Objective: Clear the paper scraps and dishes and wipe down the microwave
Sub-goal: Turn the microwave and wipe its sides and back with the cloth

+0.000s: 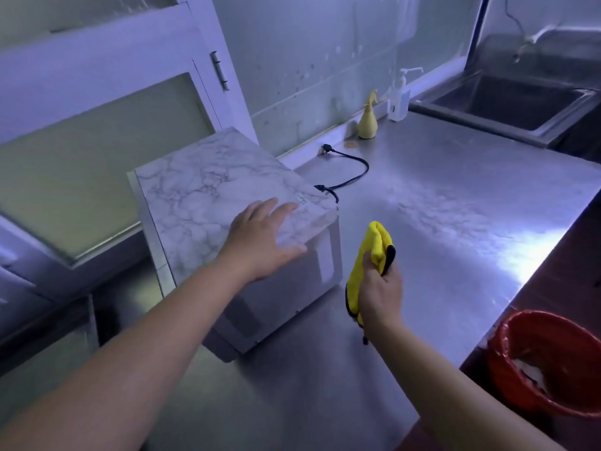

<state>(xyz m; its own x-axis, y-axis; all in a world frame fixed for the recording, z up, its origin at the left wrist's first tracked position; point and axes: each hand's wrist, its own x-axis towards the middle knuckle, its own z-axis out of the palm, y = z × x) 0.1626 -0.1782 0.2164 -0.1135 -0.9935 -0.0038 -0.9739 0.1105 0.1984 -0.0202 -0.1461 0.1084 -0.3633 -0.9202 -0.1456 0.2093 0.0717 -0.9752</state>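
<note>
A microwave (201,187) with a marble-patterned top stands on the steel counter (455,196), turned at an angle. My left hand (263,239) lies flat on its top near the front right corner, fingers spread, holding nothing. My right hand (379,284) is just right of the microwave, closed around a folded yellow cloth (375,245) with a dark edge. The cloth is close to the microwave's side but apart from it. A red bin (507,362) at the lower right holds white paper scraps (533,372).
The microwave's black power cord (353,172) lies unplugged on the counter behind it. A yellow spray bottle (368,120) and a white pump bottle (399,99) stand by the back wall. A steel sink (461,109) is at the far right. White cabinets (107,76) stand at the left.
</note>
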